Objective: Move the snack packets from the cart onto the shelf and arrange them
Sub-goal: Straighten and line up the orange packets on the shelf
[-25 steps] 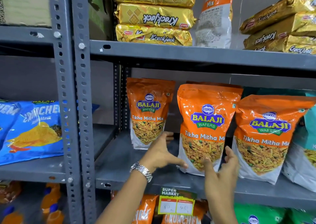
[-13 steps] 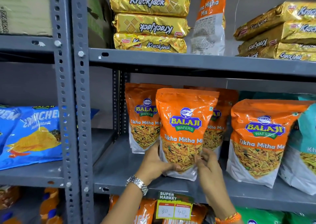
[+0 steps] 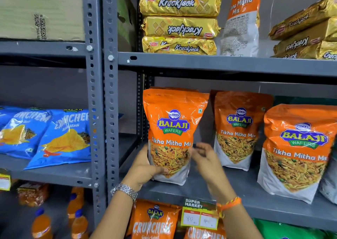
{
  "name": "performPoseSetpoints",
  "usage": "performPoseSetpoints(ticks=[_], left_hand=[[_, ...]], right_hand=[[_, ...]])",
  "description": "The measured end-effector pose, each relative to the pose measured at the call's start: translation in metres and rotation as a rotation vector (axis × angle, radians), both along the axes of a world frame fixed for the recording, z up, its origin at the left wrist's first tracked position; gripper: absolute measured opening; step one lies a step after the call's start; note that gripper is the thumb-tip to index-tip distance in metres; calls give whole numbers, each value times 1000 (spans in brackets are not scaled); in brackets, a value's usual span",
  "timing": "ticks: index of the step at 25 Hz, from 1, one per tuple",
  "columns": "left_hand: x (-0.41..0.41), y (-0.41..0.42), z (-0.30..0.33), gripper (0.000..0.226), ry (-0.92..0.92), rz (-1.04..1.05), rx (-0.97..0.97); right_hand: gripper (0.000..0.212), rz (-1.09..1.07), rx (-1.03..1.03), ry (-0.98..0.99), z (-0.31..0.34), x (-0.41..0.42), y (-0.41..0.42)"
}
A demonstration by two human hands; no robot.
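Arranging step in hand, judged from the layout: 3 orange Balaji packets upright on the middle shelf (image 3: 273, 200), none in transit from a cart, no cart in view.

Left hand (image 3: 144, 167) wrapped round the lower left edge of the leftmost packet (image 3: 173, 129), thumb across its clear window, fingers hidden behind. Held firmly, by the look of it. Packet upright, base down on the shelf close to the front lip, just beside the grey upright post (image 3: 111, 111). Another orange top edge just visible behind it, so probably a second packet there.

Right hand (image 3: 206, 158) blurred, fingers spread and loose, just off the right edge of that packet. Holding nothing. Touching the packet or just apart: impossible to tell through the blur.

Second packet (image 3: 237, 129) set further back, third packet (image 3: 299, 147) further forward and leaning a little left. A clear gap between first and second.

Next move, as a guess: square the held packet face-front, let go without tipping it, then even out the row's depth. Glossy, soft pouch, likely to slump if released off balance.
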State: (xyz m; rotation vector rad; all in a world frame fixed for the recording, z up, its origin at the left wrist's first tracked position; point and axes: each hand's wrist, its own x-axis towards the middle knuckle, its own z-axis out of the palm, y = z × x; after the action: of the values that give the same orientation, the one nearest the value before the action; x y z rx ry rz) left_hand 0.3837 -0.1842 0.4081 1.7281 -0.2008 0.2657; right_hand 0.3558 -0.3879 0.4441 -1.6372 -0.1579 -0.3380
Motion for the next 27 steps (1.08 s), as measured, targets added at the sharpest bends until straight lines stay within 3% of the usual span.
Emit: performPoseSetpoints(ticks=[3, 8, 11, 16, 23, 27], left_hand=[[-2, 6, 2, 73, -13, -1, -18], [-4, 7, 1, 77, -10, -8, -42], [-4, 7, 2, 75, -10, -10, -50], [-5, 6, 2, 78, 1, 22, -42], [-3, 4, 1, 80, 22, 32, -38], [-2, 0, 0, 80, 31, 24, -36]], right_hand=[[32, 37, 134, -136, 52, 15, -5], [25, 27, 321, -159, 98, 47, 3], [4, -56, 299, -199, 106, 52, 6], [10, -122, 211, -250, 106, 54, 3], [11, -109, 230, -230, 102, 63, 0], [21, -95, 227, -218, 101, 68, -6]])
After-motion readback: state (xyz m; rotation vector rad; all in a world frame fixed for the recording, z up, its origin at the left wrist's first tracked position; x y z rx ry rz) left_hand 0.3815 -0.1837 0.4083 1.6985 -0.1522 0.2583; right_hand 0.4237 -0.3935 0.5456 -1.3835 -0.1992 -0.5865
